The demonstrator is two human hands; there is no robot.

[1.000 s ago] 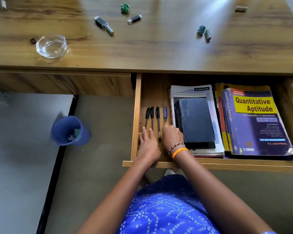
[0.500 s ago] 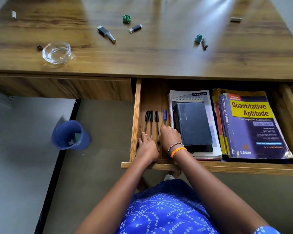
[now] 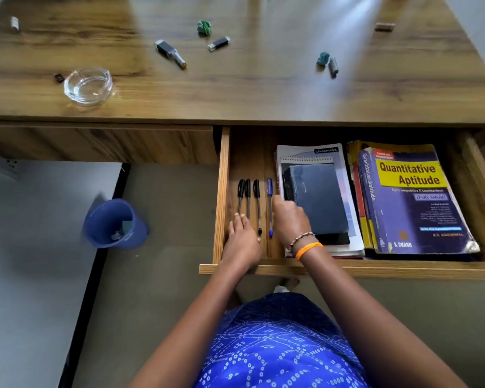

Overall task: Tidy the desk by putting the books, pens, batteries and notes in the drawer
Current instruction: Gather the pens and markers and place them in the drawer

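Both hands are in the open drawer (image 3: 221, 191): the left hand (image 3: 241, 242) lies flat with straight fingers on the black pens (image 3: 248, 200); the right hand (image 3: 290, 222), fingers curled, touches the books (image 3: 319, 200) beside the blue pen (image 3: 269, 208)

Soft daylight, pale glare streaks across the desk (image 3: 263, 88) top, wide-angle bending at edges, slight blur.

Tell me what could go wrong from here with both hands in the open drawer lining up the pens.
The left hand could nudge the three black pens out of line. Shutting the drawer now would leave the batteries and crumpled green notes on the desk. The loose pens may roll when it slides.
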